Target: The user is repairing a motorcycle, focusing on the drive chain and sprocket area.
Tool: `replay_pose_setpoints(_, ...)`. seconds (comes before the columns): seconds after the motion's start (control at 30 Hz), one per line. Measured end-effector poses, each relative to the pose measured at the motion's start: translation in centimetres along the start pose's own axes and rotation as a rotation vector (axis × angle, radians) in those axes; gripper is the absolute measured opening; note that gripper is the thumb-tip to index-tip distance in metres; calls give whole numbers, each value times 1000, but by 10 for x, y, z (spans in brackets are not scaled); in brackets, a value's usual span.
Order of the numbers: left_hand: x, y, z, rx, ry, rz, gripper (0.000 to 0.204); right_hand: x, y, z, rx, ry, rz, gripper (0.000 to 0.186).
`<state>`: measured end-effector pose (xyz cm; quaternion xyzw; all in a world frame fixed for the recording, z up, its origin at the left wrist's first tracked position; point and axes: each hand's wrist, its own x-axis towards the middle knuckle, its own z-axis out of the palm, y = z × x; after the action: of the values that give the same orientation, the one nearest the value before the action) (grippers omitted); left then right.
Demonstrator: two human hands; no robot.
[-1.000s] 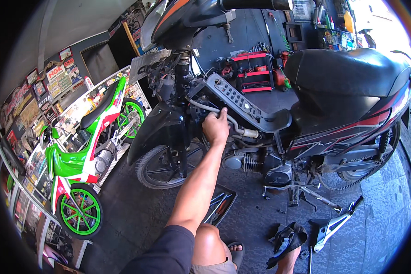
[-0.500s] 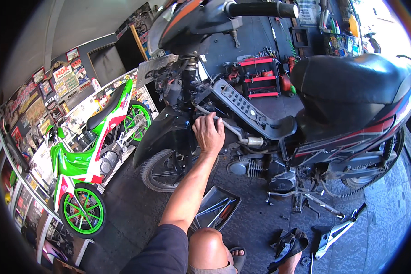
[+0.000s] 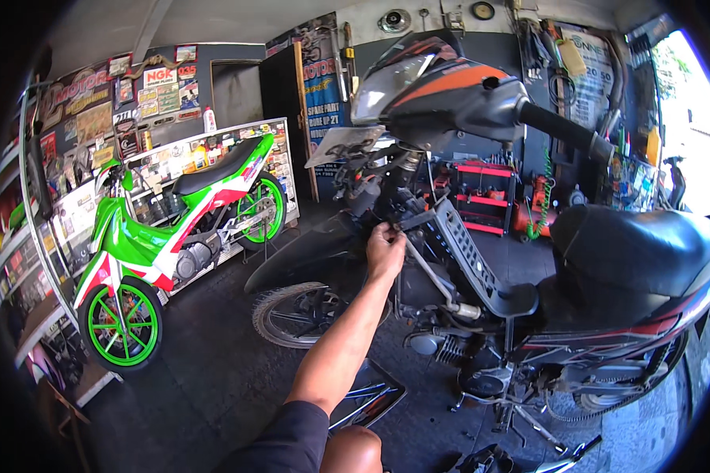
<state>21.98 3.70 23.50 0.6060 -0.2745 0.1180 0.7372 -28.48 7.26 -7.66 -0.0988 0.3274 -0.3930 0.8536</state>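
My left hand (image 3: 386,252) reaches up to the front of a partly stripped black motorbike (image 3: 481,343), just behind its black front fender (image 3: 312,256). Its fingers are curled in a pinch by the upper end of a grey tube (image 3: 430,272); what lies between the fingertips is hidden. Beside the tube slopes a black perforated centre panel (image 3: 465,248). Above the hand sit the steering column (image 3: 406,169) and loose-looking dark parts (image 3: 363,189). My right hand is out of view.
An open tray (image 3: 379,398) with long tools lies on the floor below my arm. At the left stands a green, white and red motorbike (image 3: 146,240). Behind are a red-and-black tool cart (image 3: 481,197) and a red compressor (image 3: 534,213). The handlebar grip (image 3: 564,130) juts out above.
The view has tilted up and shifted left, showing more wall and the whole front cowl. My left hand has moved from midway along the grey tube toward its upper end.
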Motion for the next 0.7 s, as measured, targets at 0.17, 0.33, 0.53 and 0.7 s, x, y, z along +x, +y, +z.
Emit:
replay_pose_setpoints(0.17, -2, 8, 7, -72, -14, -24, 35, -5, -1, 22, -244, -233, -132, 23)
replay_pose_setpoints(0.33, -15, 23, 6, -170, -16, -22, 43, -15, -6, 26, -251, -434, -163, 23)
replay_pose_setpoints(0.53, -13, 22, -9, -133, -81, 60, 46, 7, 20, 12, 47, -66, -60, 20)
replay_pose_setpoints(0.7, -2, 17, -28, -27, -297, 242, 39, 7, 54, -3, 49, -88, 23, 22)
